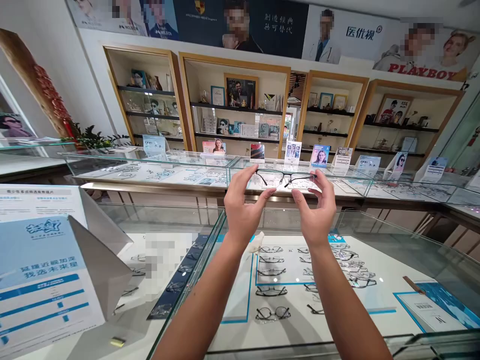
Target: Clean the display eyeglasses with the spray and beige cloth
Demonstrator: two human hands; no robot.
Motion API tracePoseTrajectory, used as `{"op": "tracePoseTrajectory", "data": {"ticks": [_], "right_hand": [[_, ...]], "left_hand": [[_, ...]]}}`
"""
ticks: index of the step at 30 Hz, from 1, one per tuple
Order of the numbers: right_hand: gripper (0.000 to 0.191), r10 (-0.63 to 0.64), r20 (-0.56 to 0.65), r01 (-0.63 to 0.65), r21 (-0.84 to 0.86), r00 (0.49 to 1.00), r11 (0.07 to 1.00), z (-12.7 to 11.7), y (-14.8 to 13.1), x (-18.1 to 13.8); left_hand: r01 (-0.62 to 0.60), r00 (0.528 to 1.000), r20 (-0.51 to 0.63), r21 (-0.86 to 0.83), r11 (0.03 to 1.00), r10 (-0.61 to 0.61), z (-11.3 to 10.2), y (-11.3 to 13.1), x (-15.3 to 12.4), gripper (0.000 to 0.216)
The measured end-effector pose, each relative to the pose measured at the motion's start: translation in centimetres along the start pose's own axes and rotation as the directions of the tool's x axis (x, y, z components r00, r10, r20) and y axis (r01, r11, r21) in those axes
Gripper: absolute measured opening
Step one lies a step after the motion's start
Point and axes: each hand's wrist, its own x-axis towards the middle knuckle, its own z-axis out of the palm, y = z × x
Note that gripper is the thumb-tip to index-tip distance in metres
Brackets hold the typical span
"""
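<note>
I hold a pair of thin black-framed glasses (pixel 285 178) up in front of me with both hands. My left hand (pixel 243 206) pinches the frame's left end between thumb and fingers. My right hand (pixel 317 212) grips the right end the same way. Both arms reach out over a glass display counter (pixel 225 220). Below the hands, under the glass, several pairs of glasses (pixel 272 290) lie in rows on a white tray.
Blue and white paper stand signs (pixel 41 270) sit at the left on the counter. A second glass counter (pixel 157 167) with small display cards runs across behind. Wall shelves (pixel 236 107) with framed pictures and posters fill the back. A pencil-like stick (pixel 414 285) lies at right.
</note>
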Motion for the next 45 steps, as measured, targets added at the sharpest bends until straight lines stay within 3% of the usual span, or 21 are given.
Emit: {"op": "tracePoseTrajectory", "data": {"ticks": [5, 10, 16, 20, 28, 45], "right_hand": [[0.062, -0.113, -0.027, 0.111, -0.058, 0.993, 0.992, 0.0, -1.9, 0.8], [0.061, -0.203, -0.029, 0.199, -0.105, 0.979, 0.974, -1.1, -2.8, 1.0], [0.068, -0.282, -0.035, 0.273, -0.163, 0.959, 0.948, -1.9, -3.7, 1.1], [0.074, -0.282, -0.047, 0.271, -0.172, 0.958, 0.947, -2.1, -4.2, 0.9], [0.067, -0.215, -0.022, 0.208, -0.188, 0.976, 0.96, -2.7, -5.4, 0.5], [0.06, -0.205, -0.086, 0.192, -0.143, 0.975, 0.971, -1.8, -4.4, 0.4]], "left_hand": [[-0.036, 0.998, -0.052, -0.062, 0.997, 0.033, -0.3, 0.7, 0.6, 0.061], [0.002, 0.999, -0.044, -0.092, 0.996, -0.006, -0.3, 1.6, 0.0, 0.068], [0.026, 0.997, -0.067, -0.249, 0.968, -0.044, 0.2, 3.3, 0.0, 0.071], [0.058, 0.994, -0.07, -0.272, 0.961, -0.08, 0.4, 3.5, -0.1, 0.064], [0.123, 0.99, -0.036, -0.2, 0.972, -0.133, 0.2, 3.2, -0.4, 0.061], [0.117, 0.989, -0.071, -0.147, 0.982, -0.129, -0.6, 4.2, -0.2, 0.058]]}}
